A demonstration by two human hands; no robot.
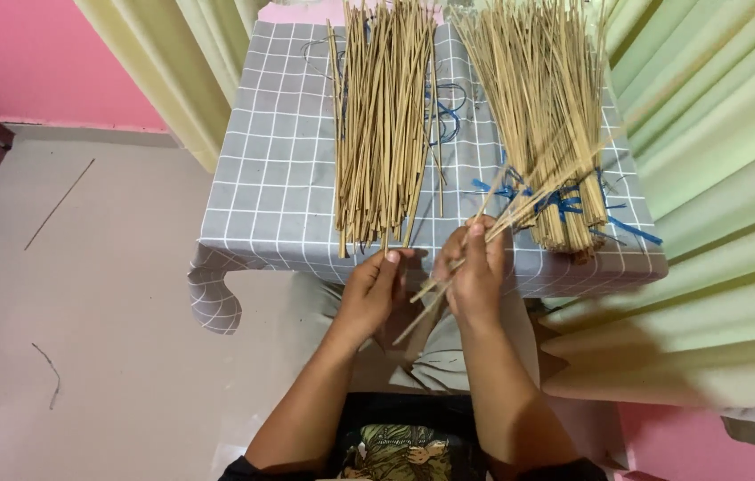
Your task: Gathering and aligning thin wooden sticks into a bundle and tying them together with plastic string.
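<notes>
Few thin sticks [520, 200] fan from the right hand [475, 281].
Loosely pinched, they could slip floorward; left hand [370, 294] fingers the loose pile [384, 125], which might scatter.

We see a few thin tan sticks [484, 233] slanting up to the right, gripped low down, their blurred tips seemingly crossing the right-hand bundle [542, 116]

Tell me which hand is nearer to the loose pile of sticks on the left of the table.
Left. The left hand sits just below the near ends of the left stick pile, fingertips almost touching. The right hand is farther right, gripping a few sticks.
</notes>
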